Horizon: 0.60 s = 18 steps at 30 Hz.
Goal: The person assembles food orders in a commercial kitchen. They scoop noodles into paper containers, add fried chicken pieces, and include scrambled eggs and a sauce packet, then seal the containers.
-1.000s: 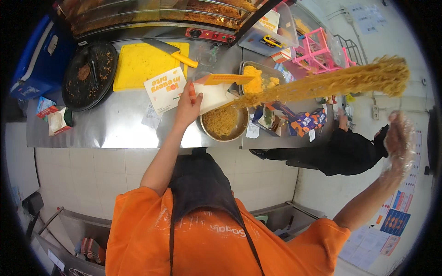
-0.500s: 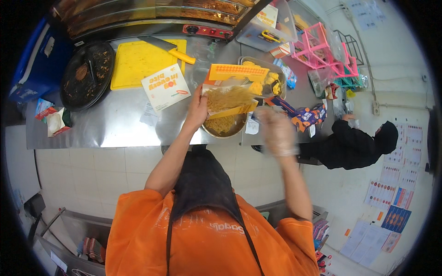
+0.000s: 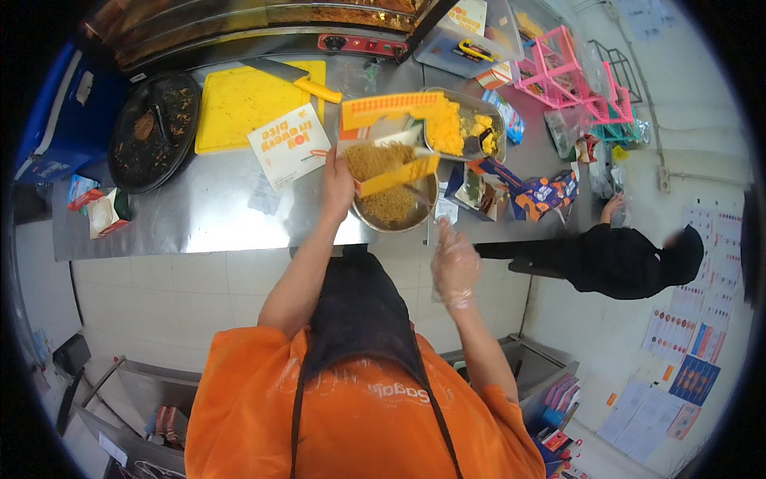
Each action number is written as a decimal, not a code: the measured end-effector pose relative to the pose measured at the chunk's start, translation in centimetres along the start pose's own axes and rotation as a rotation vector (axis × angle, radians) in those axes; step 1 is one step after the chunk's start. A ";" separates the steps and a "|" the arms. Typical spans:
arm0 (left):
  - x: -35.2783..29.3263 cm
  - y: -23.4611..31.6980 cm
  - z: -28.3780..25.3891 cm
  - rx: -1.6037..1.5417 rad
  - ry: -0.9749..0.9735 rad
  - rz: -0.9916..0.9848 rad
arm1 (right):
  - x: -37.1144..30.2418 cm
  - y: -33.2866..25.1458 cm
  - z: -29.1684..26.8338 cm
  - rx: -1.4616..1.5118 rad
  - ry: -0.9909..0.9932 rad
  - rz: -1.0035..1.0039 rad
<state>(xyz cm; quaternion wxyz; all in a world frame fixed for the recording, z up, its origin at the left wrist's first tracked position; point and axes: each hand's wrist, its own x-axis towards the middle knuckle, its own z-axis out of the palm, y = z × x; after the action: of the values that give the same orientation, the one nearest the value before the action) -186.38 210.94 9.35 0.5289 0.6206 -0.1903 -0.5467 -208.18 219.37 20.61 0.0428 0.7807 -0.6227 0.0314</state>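
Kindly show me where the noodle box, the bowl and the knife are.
Noodle box (image 3: 397, 176): head view, on its yellow near side.
Bowl (image 3: 424, 210): head view, on its inner wall.
Knife (image 3: 283, 73): head view, on its blade.

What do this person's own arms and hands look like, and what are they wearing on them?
The left hand is ungloved. The right hand wears a thin, clear plastic glove, wrinkled around the wrist. Both forearms are bare below loose, short orange sleeves. No cables show on either arm.
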 end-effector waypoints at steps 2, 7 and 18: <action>0.8 0.7 -0.2 0.045 -0.012 0.150 | 1.3 1.6 -0.3 0.195 0.068 -0.005; 2.4 3.1 -0.9 0.092 -0.060 0.338 | 4.4 5.3 -0.7 0.582 -0.139 0.311; 2.5 6.1 -1.1 0.122 -0.171 0.374 | 8.4 6.1 1.2 0.510 -0.156 0.065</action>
<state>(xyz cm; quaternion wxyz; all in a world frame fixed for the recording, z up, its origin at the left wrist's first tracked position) -182.43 207.12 13.27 0.5645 0.5568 -0.3790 -0.4772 -212.27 209.77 20.43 -0.2041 0.7459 -0.6209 0.1284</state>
